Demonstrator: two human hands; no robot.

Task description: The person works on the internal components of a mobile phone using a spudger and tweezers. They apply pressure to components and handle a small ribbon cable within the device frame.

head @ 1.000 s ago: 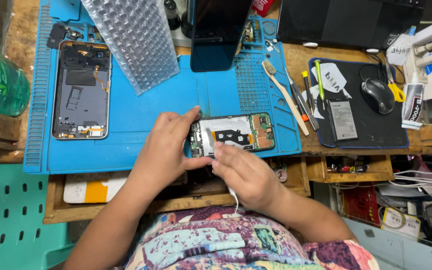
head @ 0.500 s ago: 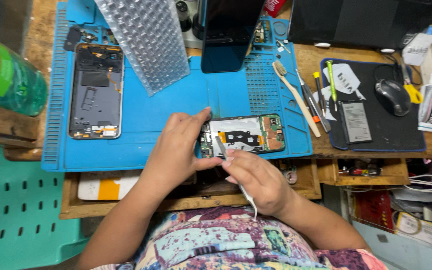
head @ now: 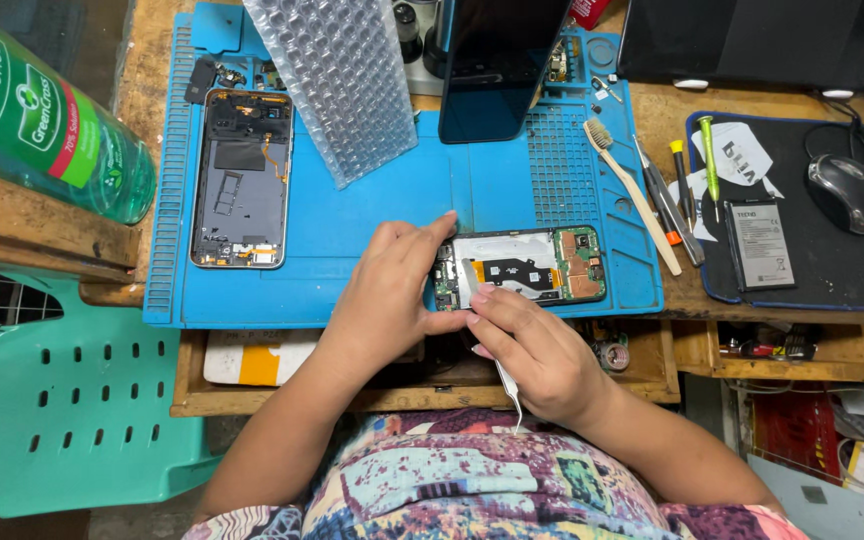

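Note:
An opened phone (head: 532,265) with bare circuit boards lies near the front edge of the blue repair mat (head: 372,215). My left hand (head: 392,290) grips the phone's left end, fingers over its top corner. My right hand (head: 527,345) holds thin metal tweezers (head: 507,385), their other end hidden by the fingers, which rest on the phone's lower left part.
A second open phone frame (head: 242,180) lies at the mat's left. Bubble wrap (head: 337,80) and a dark phone screen (head: 497,65) stand behind. A toothbrush (head: 632,190), screwdrivers (head: 692,175), battery (head: 760,245) and mouse (head: 847,190) sit right; a green bottle (head: 42,110) sits left.
The view has moved closer and shifted slightly. Both hands stay on the opened phone; my right hand's fingers have edged a little further onto its lower left part.

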